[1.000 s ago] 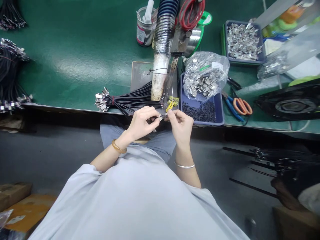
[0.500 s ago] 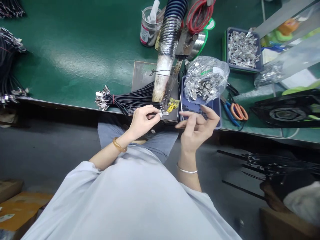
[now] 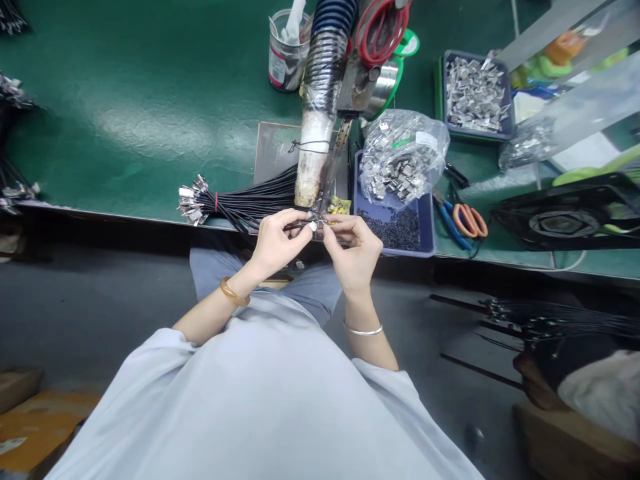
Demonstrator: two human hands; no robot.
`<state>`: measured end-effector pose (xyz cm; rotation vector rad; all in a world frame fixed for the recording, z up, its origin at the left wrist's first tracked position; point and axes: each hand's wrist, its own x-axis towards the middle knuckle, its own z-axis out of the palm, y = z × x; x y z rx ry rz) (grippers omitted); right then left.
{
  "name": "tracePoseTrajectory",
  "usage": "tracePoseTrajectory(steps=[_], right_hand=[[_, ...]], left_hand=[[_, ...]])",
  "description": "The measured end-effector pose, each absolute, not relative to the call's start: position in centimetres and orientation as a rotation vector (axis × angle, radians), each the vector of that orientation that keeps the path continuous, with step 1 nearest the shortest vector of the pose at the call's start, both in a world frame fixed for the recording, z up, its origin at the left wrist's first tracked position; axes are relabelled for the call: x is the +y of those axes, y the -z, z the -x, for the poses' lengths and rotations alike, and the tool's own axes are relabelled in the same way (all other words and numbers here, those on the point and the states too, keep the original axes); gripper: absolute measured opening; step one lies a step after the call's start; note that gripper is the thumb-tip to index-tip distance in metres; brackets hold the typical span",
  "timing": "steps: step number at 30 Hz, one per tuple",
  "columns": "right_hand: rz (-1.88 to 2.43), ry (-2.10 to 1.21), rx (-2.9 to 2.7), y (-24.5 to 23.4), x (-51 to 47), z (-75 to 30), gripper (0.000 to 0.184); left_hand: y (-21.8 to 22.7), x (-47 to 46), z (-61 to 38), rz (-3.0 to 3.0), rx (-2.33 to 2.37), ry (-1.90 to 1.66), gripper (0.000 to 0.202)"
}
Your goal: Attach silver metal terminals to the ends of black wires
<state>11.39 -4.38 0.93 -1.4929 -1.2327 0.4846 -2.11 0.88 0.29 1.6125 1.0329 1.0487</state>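
My left hand [image 3: 280, 241] is closed in a pinch on a small metal connector [image 3: 313, 226], mostly covered by the fingertips. Close beside it, my right hand [image 3: 354, 248] also pinches, its thumb and forefinger nearly meeting the left fingertips; whatever it grips is too small to make out. Just beyond both hands lies a bundle of black cables [image 3: 260, 200], tied with a red band and ending in metal connectors [image 3: 192, 200] on the left. A yellow piece [image 3: 340, 205] shows behind the right fingers. The nozzle of a wrapped hose [image 3: 311, 170] points down above the hands.
Right of my hands, a blue tray [image 3: 428, 230] holds tiny black pieces and a plastic bag [image 3: 405, 157] of metal parts. Pliers [image 3: 453, 223], orange-handled scissors [image 3: 470, 220], a bin of connectors [image 3: 475, 97], a black fan [image 3: 565, 217] and a tin [image 3: 286, 67] stand around.
My right hand has moved left from over the blue tray to my left hand, and its fingers have closed into a pinch. The whole view has shifted slightly.
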Motion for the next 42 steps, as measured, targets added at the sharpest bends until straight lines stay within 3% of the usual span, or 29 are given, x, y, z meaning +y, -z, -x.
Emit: tracePoseTrajectory(steps=[32,37,42], right_hand=[[1.463,-0.312,-1.517,-2.2,-4.3,-12.1,0.016],[1.475,-0.405,-1.411,-2.3,-5.1,-12.4,0.006],[1.263,0.236,-1.235,-3.9,-7.1,-13.0,0.007]], left_hand=[[-0.7,0.4,1.5,-1.766,1.112,-1.124,0.013],[-0.6,0.3,1.7,-1.829,1.066,-1.133,0.013],[-0.3,0.0,2.7,-1.945,0.940,-1.078,0.016]])
